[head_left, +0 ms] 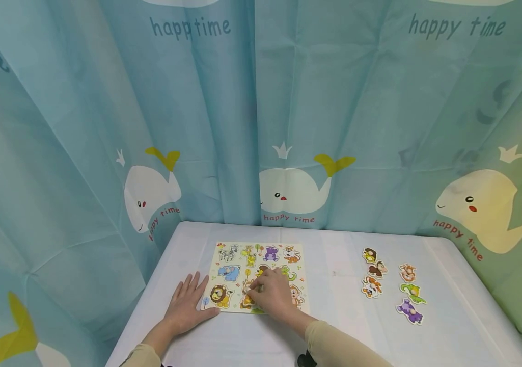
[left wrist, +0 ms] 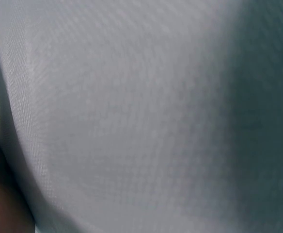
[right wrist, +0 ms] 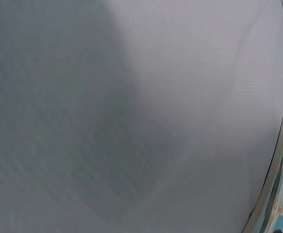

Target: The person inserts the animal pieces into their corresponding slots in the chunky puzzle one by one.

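Note:
A wooden animal puzzle board (head_left: 215, 250) lies on the white table, with zebra, giraffe, hippo, tiger and other pictures. My left hand (head_left: 187, 305) rests with fingers spread at its left side, the thumb on the lower left corner near the lion (head_left: 220, 295). Over the bottom row, my right hand (head_left: 273, 294) pinches a brown-orange animal puzzle piece (head_left: 246, 298) between thumb and fingers. The hand partly covers that piece and its neighbours. A blue elephant piece (head_left: 228, 273) sits on the board. At the right edge of the right wrist view runs the board's side (right wrist: 277, 160).
Several loose knobbed pieces lie right of the board, among them a tiger (head_left: 372, 287), a brown animal (head_left: 377, 269), a green crocodile (head_left: 412, 292) and a purple hippo (head_left: 410, 311). A blue whale-print curtain (head_left: 233, 127) hangs behind and beside the table (head_left: 334, 316).

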The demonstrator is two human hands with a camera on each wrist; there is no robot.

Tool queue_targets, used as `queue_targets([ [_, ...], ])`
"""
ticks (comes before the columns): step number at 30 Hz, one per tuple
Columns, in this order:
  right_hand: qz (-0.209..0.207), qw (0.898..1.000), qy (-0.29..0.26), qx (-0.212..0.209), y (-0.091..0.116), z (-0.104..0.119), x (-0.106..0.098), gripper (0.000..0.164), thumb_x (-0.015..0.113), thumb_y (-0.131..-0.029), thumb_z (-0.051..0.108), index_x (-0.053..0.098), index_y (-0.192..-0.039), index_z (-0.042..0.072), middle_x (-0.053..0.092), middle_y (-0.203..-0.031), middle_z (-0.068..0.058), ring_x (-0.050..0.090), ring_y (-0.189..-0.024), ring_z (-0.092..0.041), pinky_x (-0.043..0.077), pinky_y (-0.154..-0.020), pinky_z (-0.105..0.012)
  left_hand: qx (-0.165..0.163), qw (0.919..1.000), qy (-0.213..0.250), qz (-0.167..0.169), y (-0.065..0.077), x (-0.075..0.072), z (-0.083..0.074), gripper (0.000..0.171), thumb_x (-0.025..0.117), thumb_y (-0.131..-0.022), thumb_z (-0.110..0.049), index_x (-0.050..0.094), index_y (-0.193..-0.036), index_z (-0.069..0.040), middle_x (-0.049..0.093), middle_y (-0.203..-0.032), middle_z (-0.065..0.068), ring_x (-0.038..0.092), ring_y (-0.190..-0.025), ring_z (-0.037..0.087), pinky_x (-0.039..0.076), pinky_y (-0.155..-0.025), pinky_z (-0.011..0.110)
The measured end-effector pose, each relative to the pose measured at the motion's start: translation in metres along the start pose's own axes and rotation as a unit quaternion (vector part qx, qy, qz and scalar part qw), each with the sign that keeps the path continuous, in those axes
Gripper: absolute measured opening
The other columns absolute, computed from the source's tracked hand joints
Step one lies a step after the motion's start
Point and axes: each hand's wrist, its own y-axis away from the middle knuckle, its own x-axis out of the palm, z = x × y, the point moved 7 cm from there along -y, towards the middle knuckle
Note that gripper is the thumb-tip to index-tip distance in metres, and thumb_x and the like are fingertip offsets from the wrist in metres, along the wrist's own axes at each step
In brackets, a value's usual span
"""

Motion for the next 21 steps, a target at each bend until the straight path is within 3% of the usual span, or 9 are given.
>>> queue_targets([
  [21, -0.006, 1.0, -0.008, -0.013, 0.0025, 0.0021, 0.0077, 0.013, 0.087, -0.08, 0.036, 0.078, -0.079, 0.026, 0.053, -0.079, 0.016, 0.039, -0.078, -0.008, 0.033, -0.067, -0.026, 0.0, 1.0, -0.001, -0.001, 0.0026, -0.003, -0.0037, 0.107, 0.068, -0.083, -0.07, 0.032, -0.16, -0.004, 0.017, -0.168, 0.023, 0.005, -0.154, 0.044, 0.0, -0.123, 0.06],
])
